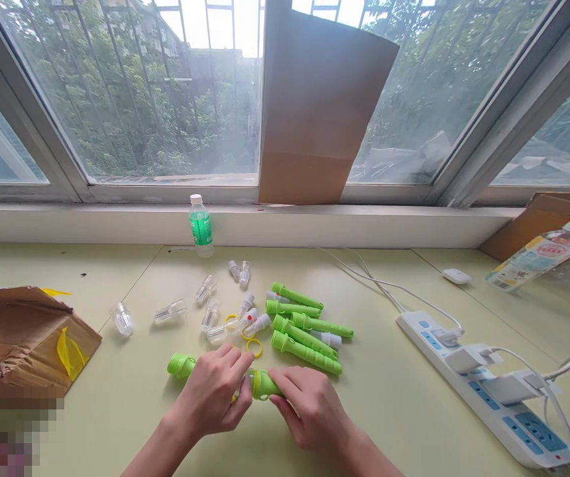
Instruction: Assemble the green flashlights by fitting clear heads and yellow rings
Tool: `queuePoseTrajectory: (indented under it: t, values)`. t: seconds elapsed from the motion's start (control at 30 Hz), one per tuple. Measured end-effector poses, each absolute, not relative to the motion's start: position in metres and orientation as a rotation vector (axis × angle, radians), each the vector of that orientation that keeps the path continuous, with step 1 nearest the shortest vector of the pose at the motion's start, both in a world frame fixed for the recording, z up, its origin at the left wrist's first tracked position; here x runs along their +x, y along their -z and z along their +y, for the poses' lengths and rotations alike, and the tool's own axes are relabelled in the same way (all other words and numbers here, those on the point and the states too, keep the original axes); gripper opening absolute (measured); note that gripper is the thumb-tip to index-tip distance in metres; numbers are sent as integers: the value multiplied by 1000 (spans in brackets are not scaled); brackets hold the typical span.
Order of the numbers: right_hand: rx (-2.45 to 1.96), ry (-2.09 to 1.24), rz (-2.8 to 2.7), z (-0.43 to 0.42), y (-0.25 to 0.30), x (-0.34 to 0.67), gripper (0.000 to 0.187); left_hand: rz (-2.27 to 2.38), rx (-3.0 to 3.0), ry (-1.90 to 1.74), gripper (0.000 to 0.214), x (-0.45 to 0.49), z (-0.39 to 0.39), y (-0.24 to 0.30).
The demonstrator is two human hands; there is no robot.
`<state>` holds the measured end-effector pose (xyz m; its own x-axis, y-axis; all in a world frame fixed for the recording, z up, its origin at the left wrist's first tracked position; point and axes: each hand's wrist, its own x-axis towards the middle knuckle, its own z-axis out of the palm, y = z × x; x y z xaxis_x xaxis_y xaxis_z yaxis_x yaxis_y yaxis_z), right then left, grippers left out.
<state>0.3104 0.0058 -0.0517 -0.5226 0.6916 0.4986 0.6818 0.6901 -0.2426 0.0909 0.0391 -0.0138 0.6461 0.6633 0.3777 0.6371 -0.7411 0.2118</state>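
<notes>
My right hand [309,401] is closed round a green plastic handle [264,384], its collar pointing left. A yellow ring sits at the collar's end. My left hand [218,387] pinches a clear plastic piece against that end, mostly hidden by the fingers. Behind my left hand lies another green handle [180,365], partly covered. Several green ribbed handles [307,353] lie in a loose pile beyond my right hand, with white-ended pieces [325,340] among them. Clear plastic caps [170,311] and loose yellow rings [254,348] are scattered beyond my left hand.
An open cardboard box [31,338] with yellow scraps stands at the left. A white power strip [484,391] with plugged-in chargers and cables runs along the right. A green-labelled bottle [200,226] stands by the sill; a larger bottle [538,258] leans at the right.
</notes>
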Motion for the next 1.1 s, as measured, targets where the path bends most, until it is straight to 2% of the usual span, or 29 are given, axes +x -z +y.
queuePoseTrajectory:
  t: [0.1,0.27,0.47,0.6,0.73,0.93,1.1]
  values:
    - [-1048,-5,-2339,5,51,310,27,1073,2770,-765,31,94,38,14]
    - [-1046,-1,-2359,7,51,316,32,1043,2655,-849,33,91,40,12]
    - [-1088,-106,-2308,11,46,322,15,1035,2417,-931,38,87,41,14]
    - [-1009,95,-2249,13,42,325,21,1171,2259,-947,45,86,43,16]
    - [-992,225,-2262,14,43,326,29,1245,2120,-816,37,88,45,15]
    - [-1019,212,-2326,12,44,324,28,1195,2066,-755,27,90,45,13]
    - [-1031,388,-2341,11,43,325,31,1250,2023,-712,30,92,47,14]
